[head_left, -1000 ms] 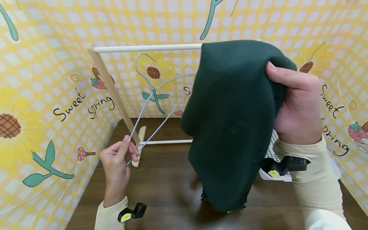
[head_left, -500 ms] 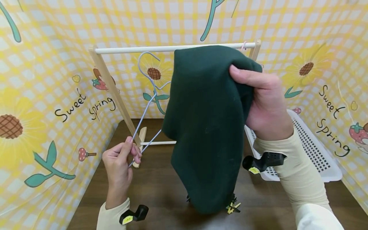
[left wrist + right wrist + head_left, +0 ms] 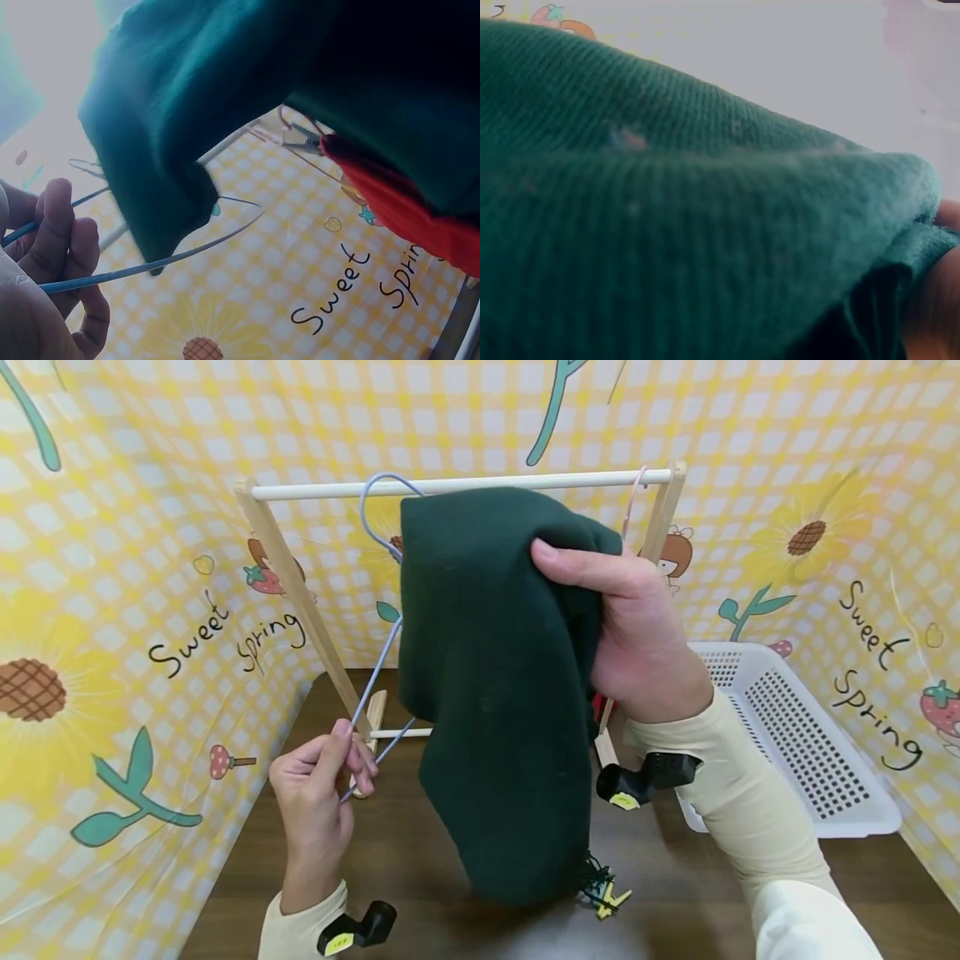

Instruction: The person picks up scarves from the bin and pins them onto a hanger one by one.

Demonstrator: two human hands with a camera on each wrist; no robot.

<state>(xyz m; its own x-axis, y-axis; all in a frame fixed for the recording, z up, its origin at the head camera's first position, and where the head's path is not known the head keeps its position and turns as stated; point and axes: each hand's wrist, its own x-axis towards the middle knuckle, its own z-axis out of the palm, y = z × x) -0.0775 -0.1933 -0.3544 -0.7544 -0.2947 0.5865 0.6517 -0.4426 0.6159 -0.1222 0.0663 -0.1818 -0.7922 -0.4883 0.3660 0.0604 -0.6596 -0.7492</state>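
My left hand [image 3: 317, 785] pinches the lower left side of a light-blue wire hanger [image 3: 373, 675], whose hook reaches up to the rail's height. A dark green knitted cloth [image 3: 498, 702] hangs from my right hand [image 3: 641, 639], which grips its upper right, thumb in front. The cloth covers most of the hanger in the head view; whether they touch I cannot tell. In the left wrist view the green cloth [image 3: 161, 127] overlaps the hanger's wire [image 3: 105, 278]. Dark fringe-like strands [image 3: 596, 870] show by the cloth's lower right end. Green ribbed fabric [image 3: 705, 247] fills most of the right wrist view.
A wooden rack with a white rail [image 3: 315, 492] stands behind. A pink hanger [image 3: 632, 506] hangs at its right end. Red fabric [image 3: 405, 206] with a metal clip [image 3: 301, 140] is near it. Yellow clothespins [image 3: 613, 902] lie on the table; a white basket [image 3: 873, 814] stands right.
My right hand has moved left with the green cloth, which now covers more of the hanger. The basket and pink hanger have come into view. My left hand has barely moved.
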